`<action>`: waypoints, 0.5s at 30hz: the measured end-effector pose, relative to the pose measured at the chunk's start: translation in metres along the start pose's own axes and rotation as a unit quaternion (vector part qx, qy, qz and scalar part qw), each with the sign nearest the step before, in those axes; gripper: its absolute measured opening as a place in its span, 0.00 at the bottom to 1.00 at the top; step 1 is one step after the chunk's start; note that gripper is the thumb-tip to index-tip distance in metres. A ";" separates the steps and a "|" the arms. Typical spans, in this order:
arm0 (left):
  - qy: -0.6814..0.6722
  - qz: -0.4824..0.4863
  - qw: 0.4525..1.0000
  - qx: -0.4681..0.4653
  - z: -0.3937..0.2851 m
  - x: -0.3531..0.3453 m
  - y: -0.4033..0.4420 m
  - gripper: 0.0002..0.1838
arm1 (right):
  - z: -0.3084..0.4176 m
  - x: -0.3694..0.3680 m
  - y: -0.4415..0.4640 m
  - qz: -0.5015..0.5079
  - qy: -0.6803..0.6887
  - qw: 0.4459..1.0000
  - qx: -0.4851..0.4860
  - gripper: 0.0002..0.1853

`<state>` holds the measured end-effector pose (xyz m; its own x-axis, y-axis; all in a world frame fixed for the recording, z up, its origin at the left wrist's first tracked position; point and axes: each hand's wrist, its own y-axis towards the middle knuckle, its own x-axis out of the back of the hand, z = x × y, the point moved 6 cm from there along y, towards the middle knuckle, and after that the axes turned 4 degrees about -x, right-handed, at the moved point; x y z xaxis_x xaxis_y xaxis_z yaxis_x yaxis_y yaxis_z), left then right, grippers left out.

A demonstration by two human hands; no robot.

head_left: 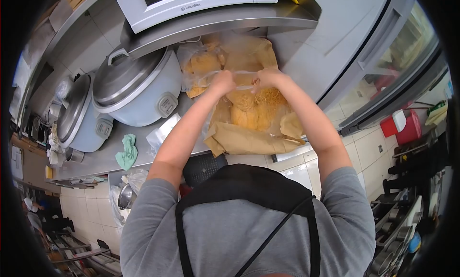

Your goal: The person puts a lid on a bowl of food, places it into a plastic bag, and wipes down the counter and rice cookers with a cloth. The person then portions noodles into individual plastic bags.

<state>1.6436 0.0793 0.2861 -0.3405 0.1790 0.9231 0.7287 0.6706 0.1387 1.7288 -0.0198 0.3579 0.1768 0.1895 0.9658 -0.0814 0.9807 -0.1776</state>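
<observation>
Both arms reach forward over a brown paper bag (249, 139) that is wide at the mouth. Inside it sits a clear plastic bag (245, 87) with yellow-orange, noodle-like strands (244, 115). My left hand (224, 80) is closed on the plastic bag's edge on the left. On the right, my right hand (267, 79) pinches the same plastic edge, which stretches between the two hands. Just left of the paper bag lies another clear bag (203, 61) with similar yellow-orange contents. My fingertips are partly hidden by the hands and the shiny plastic.
Two large rice cookers (139, 90) with metal lids stand on the steel counter (108, 157) at left. A green cloth (127, 152) lies before them. Above the bags, a white microwave (201, 9) rests on a metal shelf (287, 16). A glass-door fridge (383, 61) is at right.
</observation>
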 end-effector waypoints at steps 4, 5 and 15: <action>-0.144 0.023 0.988 0.053 -0.001 0.002 -0.008 0.25 | -0.023 -0.013 0.025 -0.092 0.084 0.992 0.008 0.10; -0.148 -0.010 0.989 0.018 -0.007 0.004 -0.010 0.28 | -0.023 -0.010 0.028 -0.082 0.118 0.990 0.011 0.08; -0.303 0.015 0.953 0.017 -0.029 0.023 -0.026 0.31 | -0.012 0.057 0.028 -0.217 0.170 0.961 0.034 0.06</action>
<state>1.6342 0.0451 0.3142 -0.6081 0.5737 0.5487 0.7271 0.6799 0.0950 1.7488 0.0187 0.4058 0.5187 -0.2200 0.8262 0.0097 0.9678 0.2516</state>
